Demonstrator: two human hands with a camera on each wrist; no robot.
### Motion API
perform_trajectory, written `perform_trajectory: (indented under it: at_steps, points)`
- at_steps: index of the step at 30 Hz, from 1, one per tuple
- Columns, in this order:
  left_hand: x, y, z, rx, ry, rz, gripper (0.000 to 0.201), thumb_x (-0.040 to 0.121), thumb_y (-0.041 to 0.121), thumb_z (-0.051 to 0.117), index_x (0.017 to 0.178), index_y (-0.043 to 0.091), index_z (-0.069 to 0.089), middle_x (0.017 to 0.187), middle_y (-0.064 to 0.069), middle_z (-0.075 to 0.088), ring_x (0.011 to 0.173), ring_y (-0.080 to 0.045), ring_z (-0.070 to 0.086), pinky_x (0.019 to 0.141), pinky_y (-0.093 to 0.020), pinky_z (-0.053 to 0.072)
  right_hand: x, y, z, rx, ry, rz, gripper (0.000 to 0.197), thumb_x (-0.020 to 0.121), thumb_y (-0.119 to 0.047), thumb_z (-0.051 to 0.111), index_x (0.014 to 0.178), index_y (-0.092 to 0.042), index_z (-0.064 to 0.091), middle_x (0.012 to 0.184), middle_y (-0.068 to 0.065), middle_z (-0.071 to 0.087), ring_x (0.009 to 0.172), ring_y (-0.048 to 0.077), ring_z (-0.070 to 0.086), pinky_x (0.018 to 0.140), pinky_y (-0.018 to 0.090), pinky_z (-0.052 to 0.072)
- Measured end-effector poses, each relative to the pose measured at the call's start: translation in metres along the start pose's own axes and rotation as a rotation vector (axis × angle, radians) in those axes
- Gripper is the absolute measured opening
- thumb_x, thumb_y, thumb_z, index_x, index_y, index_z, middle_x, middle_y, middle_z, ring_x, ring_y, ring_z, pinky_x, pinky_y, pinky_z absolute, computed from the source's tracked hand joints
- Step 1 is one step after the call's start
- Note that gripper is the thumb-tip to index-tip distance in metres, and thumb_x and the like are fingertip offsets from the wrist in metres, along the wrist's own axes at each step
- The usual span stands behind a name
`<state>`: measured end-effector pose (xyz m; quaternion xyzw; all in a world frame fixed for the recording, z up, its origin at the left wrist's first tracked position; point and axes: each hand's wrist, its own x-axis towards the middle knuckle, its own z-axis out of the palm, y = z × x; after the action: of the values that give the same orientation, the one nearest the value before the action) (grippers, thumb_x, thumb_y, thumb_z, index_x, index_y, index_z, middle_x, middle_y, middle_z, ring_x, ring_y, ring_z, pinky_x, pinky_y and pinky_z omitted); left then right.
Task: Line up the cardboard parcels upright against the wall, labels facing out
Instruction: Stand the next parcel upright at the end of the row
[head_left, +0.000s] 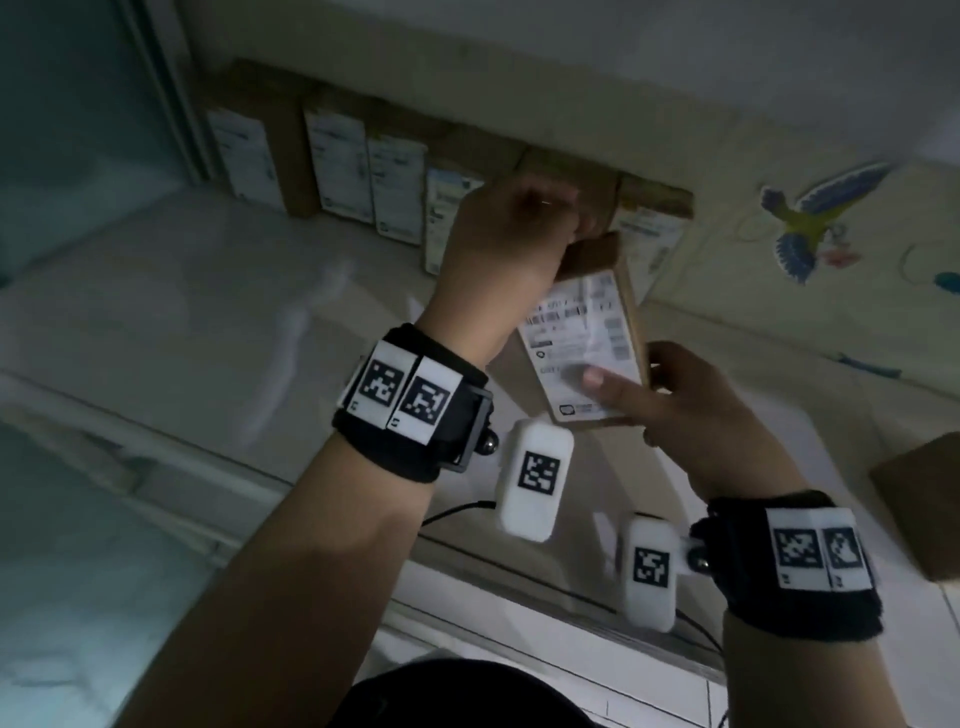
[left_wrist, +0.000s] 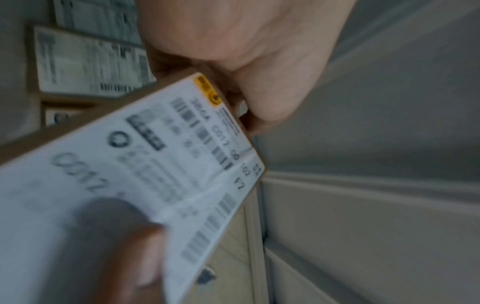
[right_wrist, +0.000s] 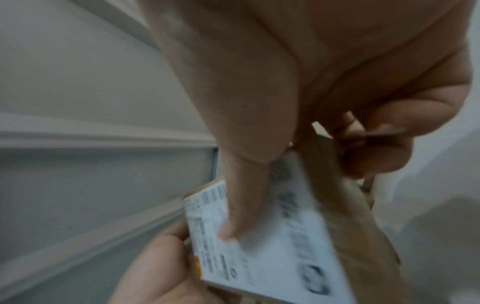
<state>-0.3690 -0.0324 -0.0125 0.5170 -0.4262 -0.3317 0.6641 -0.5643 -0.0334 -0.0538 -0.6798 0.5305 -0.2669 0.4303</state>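
Both hands hold one slim cardboard parcel (head_left: 587, 338) off the surface, its white shipping label (left_wrist: 145, 174) turned toward me. My left hand (head_left: 511, 244) grips its far top end. My right hand (head_left: 670, 395) holds the near end, thumb (right_wrist: 241, 197) laid on the label, fingers curled round the side. Behind it, several labelled parcels (head_left: 337, 166) stand upright in a row against the wall (head_left: 571, 62), labels out. A further upright parcel (head_left: 649, 234) stands just right of the held one.
Another cardboard box (head_left: 924, 509) sits at the right edge of the pale ledge (head_left: 208, 322). A bird sticker (head_left: 815, 223) decorates the surface to the right. A glass panel (head_left: 78, 130) closes off the left side.
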Motion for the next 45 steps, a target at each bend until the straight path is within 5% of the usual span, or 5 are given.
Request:
perform_trajectory:
  at_steps: [5,17,23,31,45]
  points:
    - [0.004,-0.004,-0.052,0.173,0.043,0.007,0.036,0.092,0.02,0.055,0.084,-0.015,0.055,0.079,-0.039,0.057,0.064,-0.029,0.051,0.057,-0.044,0.037,0.0,-0.021,0.025,0.124,-0.038,-0.029,0.074,0.085,-0.078,0.056,0.101,-0.007,0.071,0.069,0.001,0.064,0.057,0.012,0.05,0.065,0.038,0.041]
    - [-0.001,-0.024,-0.097,0.349,-0.133,-0.183,0.081,0.079,0.074,0.066,0.113,0.001,0.075,0.106,-0.018,0.08,0.097,-0.032,0.078,0.099,-0.057,0.058,-0.007,-0.05,0.064,0.461,-0.138,-0.077,0.067,0.08,-0.074,0.059,0.1,-0.012,0.073,0.069,0.007,0.035,0.056,0.017,0.021,0.05,0.033,0.013]
    - [0.003,-0.022,-0.09,0.289,-0.152,-0.159,0.047,0.098,0.041,0.06,0.102,-0.004,0.075,0.099,-0.021,0.079,0.095,-0.036,0.077,0.098,-0.055,0.055,-0.02,-0.041,0.068,0.407,-0.02,0.009,0.044,0.098,-0.052,0.051,0.075,-0.02,0.07,0.068,0.024,0.055,0.058,0.022,0.049,0.058,0.037,0.038]
    - [0.0,-0.008,-0.048,0.173,-0.24,0.088,0.015,0.098,0.032,0.066,0.093,0.023,0.078,0.093,-0.001,0.079,0.092,-0.025,0.077,0.088,-0.057,0.061,-0.047,-0.029,0.054,0.289,0.045,-0.075,0.026,0.106,-0.038,0.055,0.123,-0.023,0.069,0.103,0.004,0.081,0.09,0.019,0.077,0.078,0.035,0.062]
    - [0.008,0.015,-0.003,0.12,-0.536,-0.074,0.028,0.105,0.016,0.049,0.113,0.014,0.076,0.111,-0.001,0.081,0.107,-0.016,0.076,0.107,-0.044,0.055,-0.012,0.016,-0.015,0.562,0.379,0.076,0.025,0.108,-0.017,0.055,0.129,-0.004,0.059,0.119,0.009,0.075,0.109,0.029,0.074,0.103,0.052,0.055]
